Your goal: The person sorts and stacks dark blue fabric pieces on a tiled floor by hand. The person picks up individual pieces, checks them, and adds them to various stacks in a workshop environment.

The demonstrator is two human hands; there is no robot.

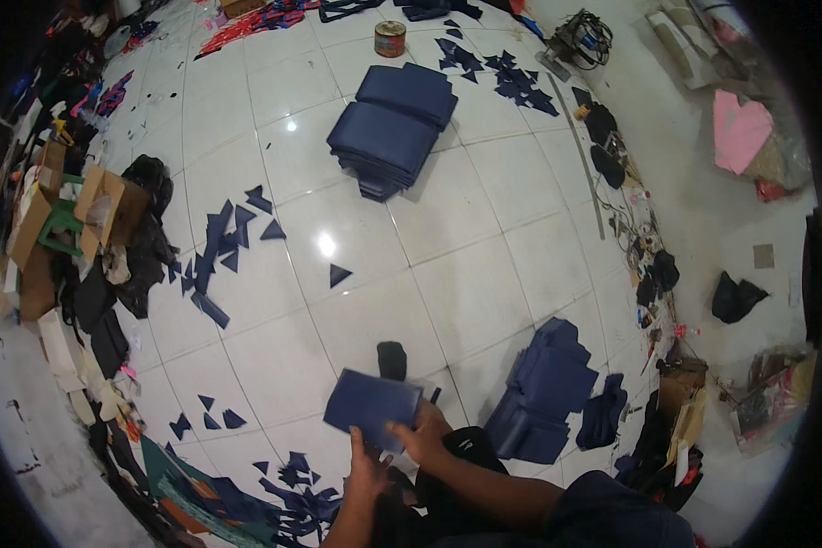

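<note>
A flat, roughly rectangular navy leather-like panel is held above the tiled floor, close to my body. My left hand grips its near edge, thumb on top. My right hand closes on the right side of it, with the thumb across the upper face; the fingers beneath are partly hidden. Just beyond the panel lies a small dark rounded piece. To the right rests a pile of stacked navy panels. Farther ahead stands a larger navy stack in overlapping layers.
Navy offcuts lie at the left, far right and near my left arm. A round tin stands beyond the large stack. Open cardboard boxes and bags crowd the left side; cords and clutter line the right wall.
</note>
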